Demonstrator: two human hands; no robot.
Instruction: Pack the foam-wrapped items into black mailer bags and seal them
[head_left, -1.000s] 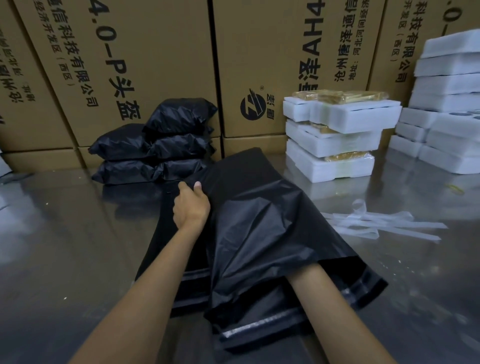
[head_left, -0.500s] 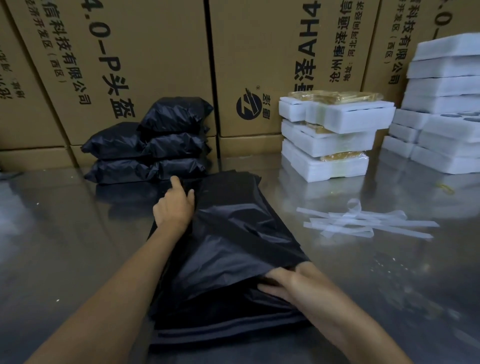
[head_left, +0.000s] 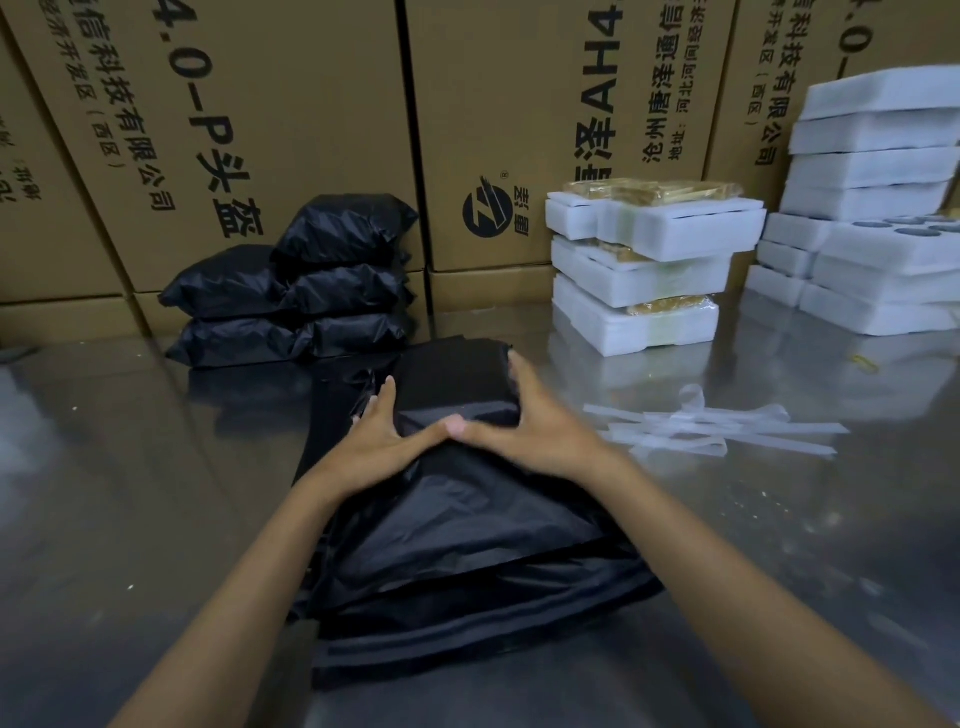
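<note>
A black mailer bag (head_left: 467, 525) lies on the steel table (head_left: 130, 493) before me, bulging at its far end where something fills it. My left hand (head_left: 387, 441) and my right hand (head_left: 524, 421) lie on that far bulge with fingers spread, thumbs meeting in the middle. The bag's mouth end, with its flap, points toward me on top of more flat black bags (head_left: 467, 639). Three foam-wrapped items (head_left: 644, 270) are stacked at the back right. Several packed black bags (head_left: 296, 291) are piled at the back left.
Cardboard boxes (head_left: 291, 114) wall off the back of the table. A stack of white foam trays (head_left: 872, 208) stands at the far right. Peeled white strips (head_left: 717, 431) lie right of the bag.
My right hand came out of the bag's mouth and moved up to the far end beside my left hand. The bag has been flattened down onto the table.
</note>
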